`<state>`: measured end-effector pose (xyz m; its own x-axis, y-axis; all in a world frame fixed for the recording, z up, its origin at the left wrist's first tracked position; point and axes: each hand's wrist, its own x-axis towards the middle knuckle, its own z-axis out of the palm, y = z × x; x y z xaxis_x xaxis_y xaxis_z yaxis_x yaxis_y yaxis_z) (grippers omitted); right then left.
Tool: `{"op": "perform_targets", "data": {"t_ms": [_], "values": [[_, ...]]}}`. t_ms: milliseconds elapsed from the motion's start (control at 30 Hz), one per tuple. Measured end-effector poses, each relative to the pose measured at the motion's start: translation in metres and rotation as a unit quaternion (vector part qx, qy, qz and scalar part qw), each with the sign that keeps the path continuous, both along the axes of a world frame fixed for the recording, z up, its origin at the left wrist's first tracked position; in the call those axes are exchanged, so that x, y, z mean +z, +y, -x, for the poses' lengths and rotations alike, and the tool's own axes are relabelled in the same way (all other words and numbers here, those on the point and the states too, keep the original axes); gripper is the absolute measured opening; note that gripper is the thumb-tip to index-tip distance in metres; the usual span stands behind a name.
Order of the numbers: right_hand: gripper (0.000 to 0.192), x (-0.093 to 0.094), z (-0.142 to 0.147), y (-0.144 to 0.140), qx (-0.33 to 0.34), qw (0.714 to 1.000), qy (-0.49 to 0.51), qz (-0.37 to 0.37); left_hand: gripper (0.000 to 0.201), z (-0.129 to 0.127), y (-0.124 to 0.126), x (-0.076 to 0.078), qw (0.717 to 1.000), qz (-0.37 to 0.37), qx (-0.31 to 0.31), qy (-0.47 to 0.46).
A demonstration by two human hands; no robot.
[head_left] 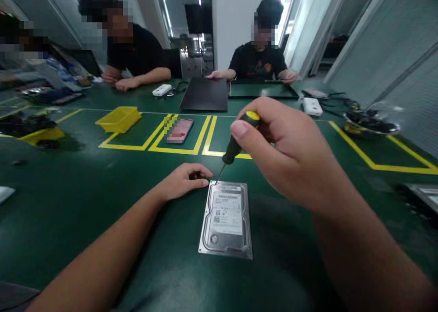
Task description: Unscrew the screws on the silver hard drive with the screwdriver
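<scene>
A silver hard drive point(227, 211) lies flat on the green table, its white label facing up. My right hand point(290, 152) is closed around the black and yellow handle of a screwdriver point(232, 150). The screwdriver is tilted, and its thin shaft reaches down to the drive's far left corner. At that same corner, the thumb and fingers of my left hand point(186, 179) pinch the drive's edge. Whether a screw sits under the screwdriver's tip is too small to tell.
Beyond the drive are a yellow bin point(119, 119), a phone point(180, 131) and yellow tape markings. Black parts fill another yellow bin point(37, 129) at left and a bowl point(372, 120) at right. Two people sit across the table; one holds a dark panel point(205, 94) and a frame point(263, 91).
</scene>
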<state>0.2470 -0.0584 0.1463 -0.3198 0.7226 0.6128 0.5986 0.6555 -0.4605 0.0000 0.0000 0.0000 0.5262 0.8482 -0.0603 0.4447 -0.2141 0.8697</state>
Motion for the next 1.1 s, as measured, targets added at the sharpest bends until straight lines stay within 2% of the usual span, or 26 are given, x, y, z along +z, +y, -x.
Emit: {"op": "perform_targets", "data": {"t_ms": [267, 600, 933, 1100], "values": [[0.029, 0.011, 0.002, 0.006, -0.04, 0.999, 0.005, -0.008, 0.034, -0.006, -0.002, 0.0, 1.0, 0.006, -0.002, -0.01], [0.03, 0.0, -0.002, 0.014, -0.053, 0.998, -0.022, 0.02, 0.031, -0.006, -0.002, -0.001, 1.0, -0.011, -0.008, 0.009], [0.028, -0.009, 0.002, 0.021, -0.03, 0.998, -0.055, 0.029, 0.027, -0.005, -0.003, -0.004, 0.999, -0.042, -0.015, 0.018], [0.025, -0.011, 0.002, 0.022, -0.026, 0.998, -0.036, 0.043, 0.025, -0.005, -0.001, -0.004, 0.998, -0.053, -0.016, 0.02]]}}
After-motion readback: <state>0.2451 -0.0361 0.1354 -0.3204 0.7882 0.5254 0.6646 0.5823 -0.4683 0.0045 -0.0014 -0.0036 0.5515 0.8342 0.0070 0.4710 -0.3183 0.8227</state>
